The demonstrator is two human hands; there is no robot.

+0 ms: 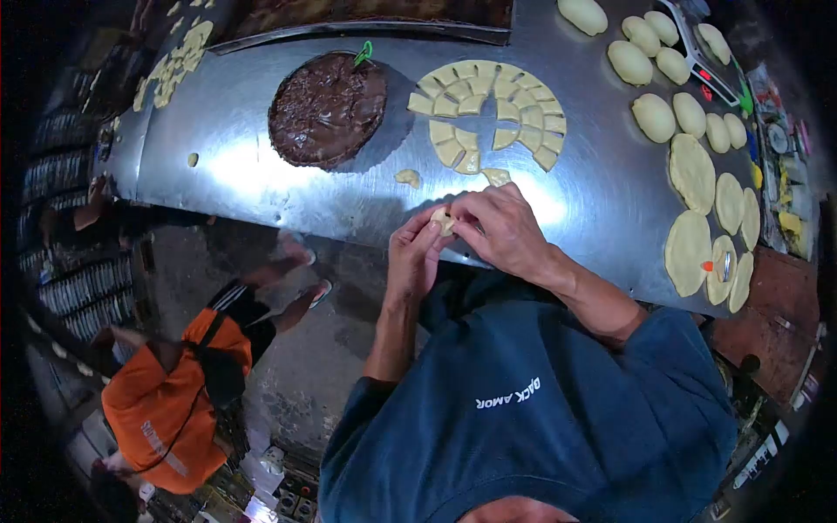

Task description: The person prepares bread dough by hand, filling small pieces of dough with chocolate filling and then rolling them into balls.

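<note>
Both hands meet at the front edge of the metal table, around a small piece of dough (444,221) with a dark spot in it. My left hand (415,253) pinches the dough from the left, thumb on top. From the right, my right hand (503,228) has its fingers closed on the same piece. Just beyond lie a flat dough scrap (407,178) and another scrap (496,176) by my right knuckles. Farther back, a round of dough cut into small pieces (529,115) has gaps in it. Left of it sits a round container of dark brown filling (327,109) with a green handle.
Dough balls (629,63) and flattened dough discs (689,253) line the right side of the metal table (349,196), near a scale (697,65). Small dough pieces (179,63) lie at the far left. A person in orange (174,410) is at the lower left.
</note>
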